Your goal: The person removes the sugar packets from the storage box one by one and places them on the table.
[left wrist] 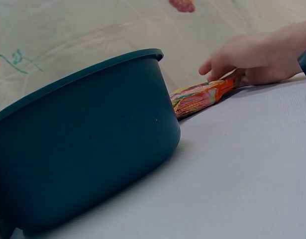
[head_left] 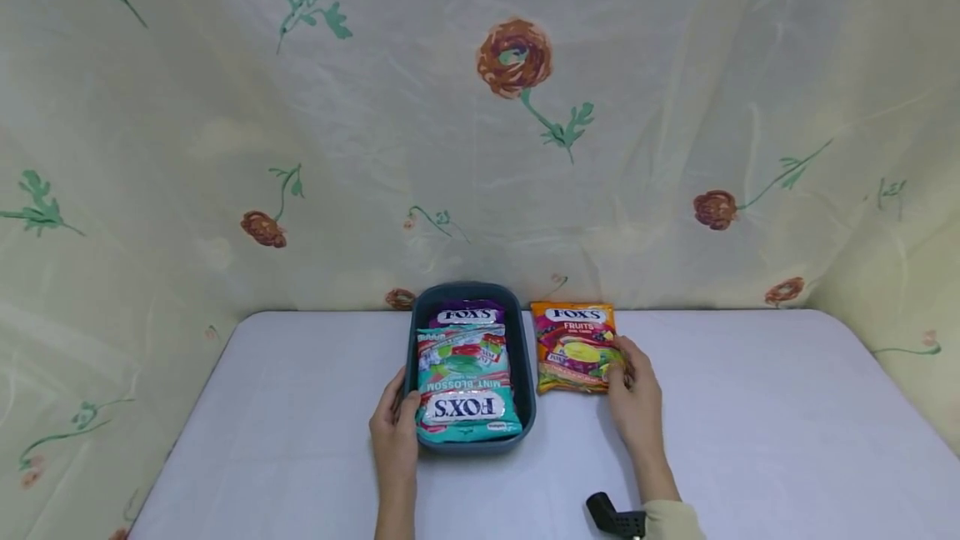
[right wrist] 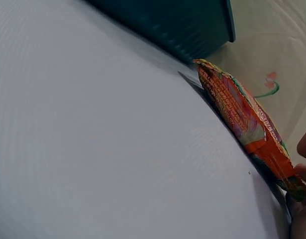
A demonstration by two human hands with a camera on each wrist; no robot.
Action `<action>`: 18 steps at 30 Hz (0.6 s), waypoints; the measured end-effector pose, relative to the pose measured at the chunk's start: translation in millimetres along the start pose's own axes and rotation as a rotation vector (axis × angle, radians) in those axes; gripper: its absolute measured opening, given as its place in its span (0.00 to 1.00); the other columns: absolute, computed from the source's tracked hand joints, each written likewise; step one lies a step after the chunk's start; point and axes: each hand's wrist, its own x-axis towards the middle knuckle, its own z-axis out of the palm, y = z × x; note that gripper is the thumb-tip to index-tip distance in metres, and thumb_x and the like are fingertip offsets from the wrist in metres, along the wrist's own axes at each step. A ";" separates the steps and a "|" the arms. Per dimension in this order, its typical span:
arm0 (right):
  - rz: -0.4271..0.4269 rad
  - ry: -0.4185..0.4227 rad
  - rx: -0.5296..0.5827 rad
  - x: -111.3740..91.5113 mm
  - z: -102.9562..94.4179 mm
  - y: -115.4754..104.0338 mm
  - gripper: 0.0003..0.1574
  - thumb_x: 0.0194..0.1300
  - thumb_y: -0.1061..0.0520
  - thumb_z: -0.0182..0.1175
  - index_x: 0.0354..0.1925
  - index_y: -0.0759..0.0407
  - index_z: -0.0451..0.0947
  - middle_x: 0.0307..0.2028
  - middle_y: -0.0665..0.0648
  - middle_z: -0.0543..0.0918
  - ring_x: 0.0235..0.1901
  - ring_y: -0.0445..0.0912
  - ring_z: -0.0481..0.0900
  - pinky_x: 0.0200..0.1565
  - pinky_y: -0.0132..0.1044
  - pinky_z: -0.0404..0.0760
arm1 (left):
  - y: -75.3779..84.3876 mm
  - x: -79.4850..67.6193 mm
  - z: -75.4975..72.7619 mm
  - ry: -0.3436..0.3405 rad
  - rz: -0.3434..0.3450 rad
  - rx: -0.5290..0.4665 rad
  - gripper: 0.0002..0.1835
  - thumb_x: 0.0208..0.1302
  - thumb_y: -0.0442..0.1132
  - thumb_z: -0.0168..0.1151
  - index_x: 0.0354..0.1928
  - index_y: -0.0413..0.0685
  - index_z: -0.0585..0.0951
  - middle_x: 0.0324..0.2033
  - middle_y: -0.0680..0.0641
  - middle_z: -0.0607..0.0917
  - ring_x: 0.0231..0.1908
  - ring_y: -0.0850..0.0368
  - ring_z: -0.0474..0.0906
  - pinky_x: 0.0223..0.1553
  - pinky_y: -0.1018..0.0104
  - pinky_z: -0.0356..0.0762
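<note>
A dark teal plastic tub [head_left: 527,407] stands at the table's middle. In it a teal Fox's Mint Blossom candy bag [head_left: 467,382] lies over a purple Fox's bag [head_left: 468,312], which is mostly covered. My left hand [head_left: 395,423] grips the tub's left side, thumb at the rim. Right of the tub, an orange Fox's Fruits candy bag [head_left: 576,348] lies on the table. The right hand [head_left: 637,394] pinches its right edge between thumb and fingers. In the right wrist view the orange bag [right wrist: 237,112] slants along the tabletop, fingertips [right wrist: 304,172] at its near end.
A white cloth covers the table [head_left: 300,423]. Behind it hangs a pale curtain [head_left: 637,148] with printed flowers. A black wrist device [head_left: 615,517] shows beside the right sleeve [head_left: 675,521].
</note>
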 end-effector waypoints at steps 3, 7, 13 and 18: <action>0.003 0.025 0.066 -0.6 -0.1 -0.7 0.27 0.72 0.56 0.44 0.67 0.54 0.62 0.68 0.58 0.65 0.65 0.56 0.67 0.63 0.51 0.69 | -0.7 0.5 -0.1 -0.001 -0.001 -0.001 0.23 0.67 0.42 0.52 0.64 0.54 0.71 0.65 0.46 0.71 0.65 0.51 0.67 0.66 0.54 0.65; 0.016 0.053 0.108 0.2 -0.6 -2.3 0.26 0.72 0.56 0.44 0.66 0.53 0.64 0.67 0.55 0.68 0.64 0.53 0.69 0.63 0.49 0.70 | -1.5 2.1 -0.4 -0.002 0.004 -0.014 0.22 0.67 0.40 0.52 0.63 0.53 0.72 0.65 0.46 0.71 0.66 0.52 0.66 0.66 0.57 0.65; 0.052 0.093 0.166 2.0 -2.1 -4.9 0.24 0.72 0.55 0.44 0.64 0.54 0.68 0.66 0.52 0.70 0.67 0.48 0.64 0.67 0.46 0.66 | -2.0 3.4 -0.7 -0.002 0.009 -0.022 0.22 0.66 0.39 0.52 0.63 0.53 0.72 0.65 0.46 0.71 0.66 0.53 0.66 0.65 0.58 0.65; 0.065 0.126 0.209 1.5 -6.0 -5.8 0.23 0.72 0.55 0.45 0.62 0.53 0.69 0.64 0.52 0.72 0.67 0.45 0.65 0.66 0.35 0.66 | -2.9 3.4 -0.1 0.001 0.006 -0.025 0.23 0.65 0.38 0.53 0.63 0.53 0.72 0.65 0.46 0.71 0.66 0.52 0.66 0.66 0.57 0.65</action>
